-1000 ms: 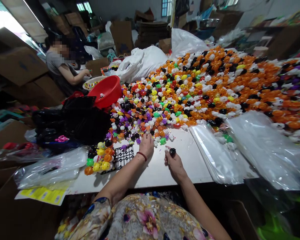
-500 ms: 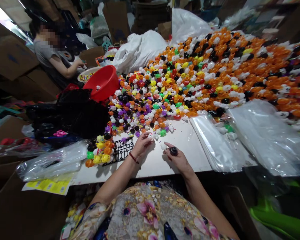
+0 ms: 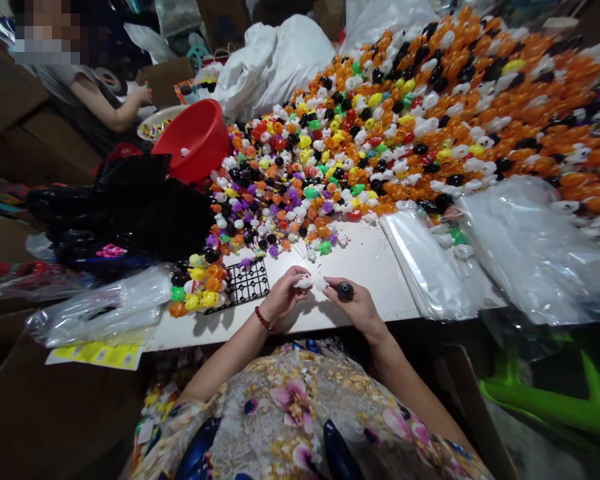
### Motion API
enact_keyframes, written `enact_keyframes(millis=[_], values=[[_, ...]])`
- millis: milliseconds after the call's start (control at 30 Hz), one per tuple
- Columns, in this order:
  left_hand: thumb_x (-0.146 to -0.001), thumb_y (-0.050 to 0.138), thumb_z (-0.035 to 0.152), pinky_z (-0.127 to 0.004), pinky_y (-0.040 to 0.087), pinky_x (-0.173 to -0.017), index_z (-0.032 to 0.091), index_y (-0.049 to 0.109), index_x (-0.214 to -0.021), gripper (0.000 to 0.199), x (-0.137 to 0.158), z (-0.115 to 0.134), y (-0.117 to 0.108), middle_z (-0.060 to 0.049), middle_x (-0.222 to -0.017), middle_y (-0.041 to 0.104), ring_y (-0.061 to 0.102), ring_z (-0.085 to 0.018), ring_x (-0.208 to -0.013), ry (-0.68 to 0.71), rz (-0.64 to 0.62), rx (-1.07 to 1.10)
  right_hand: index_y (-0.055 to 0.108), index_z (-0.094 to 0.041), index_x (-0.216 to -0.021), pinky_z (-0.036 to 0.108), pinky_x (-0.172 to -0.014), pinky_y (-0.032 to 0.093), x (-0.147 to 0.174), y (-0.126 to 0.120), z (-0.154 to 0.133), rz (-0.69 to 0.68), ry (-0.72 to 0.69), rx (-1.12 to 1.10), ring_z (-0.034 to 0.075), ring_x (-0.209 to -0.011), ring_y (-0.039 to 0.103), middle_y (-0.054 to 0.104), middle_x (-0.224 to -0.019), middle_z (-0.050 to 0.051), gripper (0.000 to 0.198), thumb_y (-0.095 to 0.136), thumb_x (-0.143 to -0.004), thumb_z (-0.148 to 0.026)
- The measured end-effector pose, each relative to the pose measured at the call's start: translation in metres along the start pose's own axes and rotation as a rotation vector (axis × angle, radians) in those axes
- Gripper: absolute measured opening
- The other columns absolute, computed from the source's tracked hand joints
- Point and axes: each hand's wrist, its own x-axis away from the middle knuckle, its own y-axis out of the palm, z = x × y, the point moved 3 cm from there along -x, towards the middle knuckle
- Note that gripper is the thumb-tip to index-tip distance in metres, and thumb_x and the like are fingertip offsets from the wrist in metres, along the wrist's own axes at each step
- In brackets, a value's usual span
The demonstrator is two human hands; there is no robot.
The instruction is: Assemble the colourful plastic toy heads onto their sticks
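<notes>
Over the white table (image 3: 380, 267), my left hand (image 3: 283, 293) pinches a small white plastic figure (image 3: 303, 282) with red marks on it. Close to it, the fingertips of my right hand (image 3: 357, 303) grip a small white piece (image 3: 321, 284). A black tool handle (image 3: 345, 290) with a round end is also held in my right hand; its other end is hidden. The two white parts are very near each other, and I cannot tell whether they touch. Left of my hands is a black grid tray (image 3: 249, 280), beside rows of colourful plastic heads (image 3: 203, 287).
A large heap of small plastic figures (image 3: 390, 127) covers the back and right. Clear plastic bags (image 3: 425, 267) lie at right, more bags (image 3: 105, 303) at left. Behind stand a red basin (image 3: 193, 140) and black plastic bags (image 3: 130, 213). A co-worker (image 3: 95, 93) is at far left.
My left hand has drawn slightly back from the heap's edge with the white figure. The white piece in my right hand is now close to that figure. The camera view has shifted.
</notes>
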Motion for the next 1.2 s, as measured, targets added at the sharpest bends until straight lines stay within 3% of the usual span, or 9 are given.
enact_keyframes(millis=[233, 367, 600, 700, 800, 900, 1000, 1100, 1200], values=[[-0.071, 0.06, 0.031, -0.018, 0.035, -0.049, 0.019, 0.054, -0.078, 0.015, 0.003, -0.004, 0.009, 0.003, -0.065, 0.053, 0.045, -0.009, -0.056, 0.037, 0.065, -0.166, 0.079, -0.019, -0.086, 0.034, -0.074, 0.055, 0.005, -0.006, -0.004, -0.064, 0.013, 0.044, 0.021, -0.077, 0.068, 0.077, -0.084, 0.005, 0.034, 0.077, -0.068, -0.048], [-0.079, 0.059, 0.043, -0.019, 0.034, -0.047, 0.02, 0.049, -0.072, 0.026, 0.004, -0.01, 0.011, 0.006, -0.058, 0.046, 0.043, -0.008, -0.051, 0.075, 0.182, -0.354, 0.076, -0.018, -0.079, 0.03, -0.064, 0.052, 0.008, -0.006, 0.001, -0.041, 0.065, 0.074, 0.017, -0.065, 0.062, 0.072, -0.071, 0.003, 0.036, 0.079, -0.064, -0.051], [-0.086, 0.053, 0.048, -0.02, 0.03, -0.045, 0.022, 0.039, -0.065, 0.036, 0.003, -0.03, 0.015, 0.009, -0.051, 0.037, 0.035, -0.008, -0.045, 0.094, 0.347, -0.524, 0.07, -0.018, -0.077, 0.034, -0.069, 0.053, 0.017, 0.014, 0.018, -0.036, 0.136, 0.01, 0.019, -0.068, 0.064, 0.071, -0.072, 0.005, 0.043, 0.077, -0.063, -0.058], [-0.09, 0.049, 0.049, -0.022, 0.033, -0.048, 0.022, 0.041, -0.067, 0.035, -0.004, -0.031, 0.018, 0.008, -0.054, 0.039, 0.037, -0.009, -0.047, 0.079, 0.293, -0.575, 0.07, -0.019, -0.079, 0.034, -0.068, 0.053, 0.015, 0.01, 0.026, 0.02, 0.106, 0.041, 0.02, -0.068, 0.063, 0.071, -0.072, 0.005, 0.044, 0.074, -0.065, -0.06], [-0.095, 0.043, 0.046, -0.026, 0.041, -0.06, 0.022, 0.049, -0.076, 0.031, -0.021, -0.022, 0.024, 0.003, -0.064, 0.048, 0.047, -0.014, -0.06, 0.21, 0.227, -0.693, 0.07, -0.019, -0.082, 0.034, -0.067, 0.052, 0.005, -0.016, 0.036, 0.141, 0.059, 0.15, 0.021, -0.07, 0.063, 0.071, -0.073, 0.005, 0.043, 0.068, -0.071, -0.06], [-0.094, 0.049, 0.032, -0.034, 0.044, -0.083, 0.021, 0.052, -0.083, 0.016, -0.046, -0.004, 0.029, -0.004, -0.085, 0.057, 0.054, -0.02, -0.086, 0.486, 0.318, -0.98, 0.069, -0.02, -0.084, 0.037, -0.073, 0.052, -0.007, -0.053, 0.044, 0.29, -0.039, 0.38, 0.023, -0.077, 0.062, 0.069, -0.079, 0.006, 0.03, 0.06, -0.08, -0.049], [-0.087, 0.062, 0.026, -0.041, 0.042, -0.092, 0.02, 0.055, -0.086, 0.01, -0.078, 0.006, 0.033, -0.01, -0.099, 0.058, 0.052, -0.026, -0.099, 0.595, 0.392, -1.33, 0.069, -0.02, -0.089, 0.044, -0.084, 0.051, -0.013, -0.076, 0.048, 0.399, -0.203, 0.621, 0.027, -0.091, 0.06, 0.068, -0.095, 0.011, 0.02, 0.055, -0.08, -0.031], [-0.081, 0.069, 0.024, -0.044, 0.043, -0.09, 0.019, 0.056, -0.085, 0.015, -0.102, 0.008, 0.033, -0.013, -0.107, 0.058, 0.051, -0.029, -0.1, 0.635, 0.445, -1.54, 0.069, -0.02, -0.1, 0.049, -0.092, 0.049, -0.012, -0.078, 0.05, 0.449, -0.35, 0.713, 0.029, -0.101, 0.057, 0.065, -0.108, 0.013, 0.031, 0.051, -0.075, -0.016], [-0.078, 0.07, 0.019, -0.045, 0.043, -0.089, 0.02, 0.055, -0.083, 0.016, -0.109, 0.004, 0.031, -0.013, -0.107, 0.057, 0.051, -0.029, -0.1, 0.735, 0.45, -1.588, 0.067, -0.021, -0.103, 0.047, -0.093, 0.05, -0.008, -0.068, 0.052, 0.442, -0.448, 0.672, 0.027, -0.101, 0.06, 0.065, -0.104, 0.011, 0.038, 0.048, -0.073, -0.01]])
